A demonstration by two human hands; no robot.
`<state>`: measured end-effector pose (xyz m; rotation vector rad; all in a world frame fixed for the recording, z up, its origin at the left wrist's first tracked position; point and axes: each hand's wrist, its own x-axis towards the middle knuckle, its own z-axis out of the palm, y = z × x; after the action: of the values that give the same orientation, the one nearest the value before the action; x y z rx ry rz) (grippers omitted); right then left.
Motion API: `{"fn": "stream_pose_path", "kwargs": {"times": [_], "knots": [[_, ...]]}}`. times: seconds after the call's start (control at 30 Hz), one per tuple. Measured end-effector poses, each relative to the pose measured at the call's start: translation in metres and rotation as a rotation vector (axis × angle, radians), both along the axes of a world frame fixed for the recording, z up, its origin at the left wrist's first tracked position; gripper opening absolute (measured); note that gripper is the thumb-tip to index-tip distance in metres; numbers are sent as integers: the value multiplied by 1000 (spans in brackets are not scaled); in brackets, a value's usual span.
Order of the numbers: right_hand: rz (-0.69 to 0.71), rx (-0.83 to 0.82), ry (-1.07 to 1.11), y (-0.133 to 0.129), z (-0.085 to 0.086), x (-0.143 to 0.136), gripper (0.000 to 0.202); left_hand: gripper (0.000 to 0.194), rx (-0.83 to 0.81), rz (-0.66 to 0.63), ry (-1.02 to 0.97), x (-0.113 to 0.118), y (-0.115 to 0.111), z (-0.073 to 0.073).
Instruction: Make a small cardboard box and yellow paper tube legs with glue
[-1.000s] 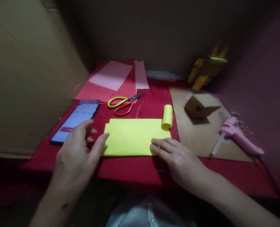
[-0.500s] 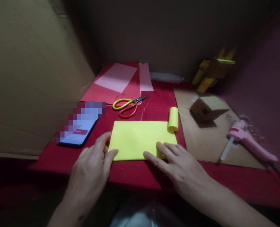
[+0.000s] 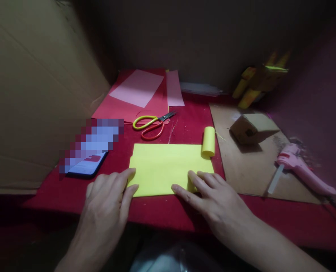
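A folded sheet of yellow paper (image 3: 164, 166) lies flat on the red-covered table in front of me. At its left edge, my left hand (image 3: 107, 204) grips the paper, with thumb and index fingertips on its lower left part and the other fingers curled. My right hand (image 3: 216, 200) rests on the lower right part, its fingers spread and pressing the sheet down. A small yellow paper roll (image 3: 209, 141) is at the sheet's upper right corner. Just beyond the sheet are scissors (image 3: 155, 124) with one yellow and one red handle, blades apart.
A phone (image 3: 90, 162), partly blurred, lies left. Red and pink papers (image 3: 136, 88) are at the back. On the right, a cardboard sheet (image 3: 236, 177) bears a small cardboard box (image 3: 253, 128) and a pink glue gun (image 3: 301, 166). Behind stands a yellow-and-brown cardboard figure (image 3: 261, 81).
My left hand has shifted slightly left and down, its index finger now on top of the paper. The sheet's left edge shows a step between layers. My right hand stays almost in place.
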<state>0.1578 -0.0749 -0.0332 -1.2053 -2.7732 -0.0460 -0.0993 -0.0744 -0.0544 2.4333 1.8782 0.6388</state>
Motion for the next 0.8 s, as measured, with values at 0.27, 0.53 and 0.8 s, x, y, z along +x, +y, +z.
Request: {"fn": "stream_pose_path", "kwargs": {"times": [0.27, 0.53, 0.8], "knots": [[-32, 101, -25, -7, -2, -8, 49, 47, 244, -102, 83, 35, -20, 14], [-37, 163, 35, -13, -13, -8, 41, 100, 315, -374, 148, 102, -37, -11], [-105, 97, 21, -26, -9, 17, 56, 91, 196, -204, 335, 57, -54, -23]]}}
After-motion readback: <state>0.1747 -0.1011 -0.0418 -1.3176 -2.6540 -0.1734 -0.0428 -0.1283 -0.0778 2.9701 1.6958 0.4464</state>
